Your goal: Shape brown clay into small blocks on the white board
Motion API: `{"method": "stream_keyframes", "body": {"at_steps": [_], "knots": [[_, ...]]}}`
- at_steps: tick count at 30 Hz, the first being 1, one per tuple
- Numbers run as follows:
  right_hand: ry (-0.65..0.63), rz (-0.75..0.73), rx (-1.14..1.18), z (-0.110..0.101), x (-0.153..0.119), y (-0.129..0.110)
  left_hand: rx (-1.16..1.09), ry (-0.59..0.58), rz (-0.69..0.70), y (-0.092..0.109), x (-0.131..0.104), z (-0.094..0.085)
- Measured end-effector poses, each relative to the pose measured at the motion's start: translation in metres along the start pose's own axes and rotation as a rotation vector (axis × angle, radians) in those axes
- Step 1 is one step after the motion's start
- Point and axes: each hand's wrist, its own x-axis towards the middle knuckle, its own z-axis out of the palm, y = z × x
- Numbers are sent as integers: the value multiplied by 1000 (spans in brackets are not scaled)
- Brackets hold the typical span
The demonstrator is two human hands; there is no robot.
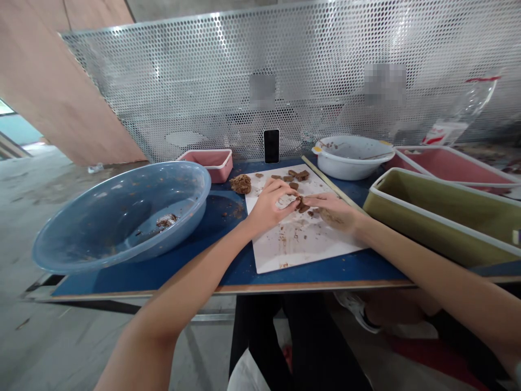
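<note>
Head view: at the far left, a wide blue basin [122,255], some brown residue in its bottom, stands on the blue table [142,279]. Next come a small pink bin [222,168] and, nearer, a crumbly brown lump [241,184] at the edge of a white board [277,258]. The left hand [272,203] curves over that board, thumb and fingers closed narrowly on a brown piece [301,205] near its middle (crumbs are scattered all around). From the other side, the right hand [331,209] meets the piece with outstretched fingers; whether they grip it, I cannot tell. Further right lie a pale stick [325,180], a white basin [345,169] and an olive bin [427,228].
</note>
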Motion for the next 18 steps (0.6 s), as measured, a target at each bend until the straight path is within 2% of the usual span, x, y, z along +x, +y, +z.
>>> {"method": "stream_keyframes", "body": {"at_steps": [11, 18], "knots": [[-42, -17, -35, -1, -4, -3, -38, -91, -13, -9, -1, 1], [-24, 1, -60, 1, -5, -7, -30, -56, -19, -8, 0, 0]]}}
